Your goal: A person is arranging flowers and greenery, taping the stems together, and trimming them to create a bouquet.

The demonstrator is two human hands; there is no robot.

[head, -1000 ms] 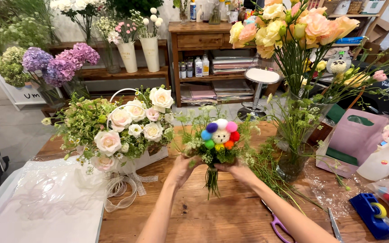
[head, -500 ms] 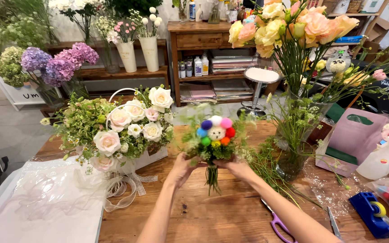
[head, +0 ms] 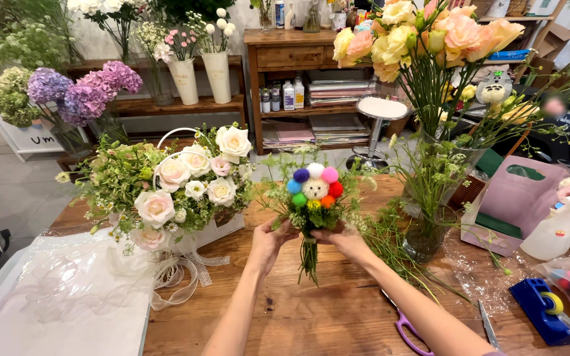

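Indoors, left hand [head: 270, 240] and right hand [head: 344, 240] both clasping small bouquet [head: 311, 204] above wooden table [head: 311, 310].

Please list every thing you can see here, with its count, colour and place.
small bouquet: one, green with a ring of coloured pompoms, table centre, held by both hands
rose basket: one, cream and pink roses, white handle, table left
glass vase: one, clear, peach and yellow flowers, right of the bouquet
scissors: one, purple handles, table front
tape dispenser: one, blue, table right
spray bottle: one, white, far right
clear wrap: one sheet, table front left
hydrangeas: a few, purple, back left
wooden table: one, brown
left hand: one, on the stems
right hand: one, on the stems
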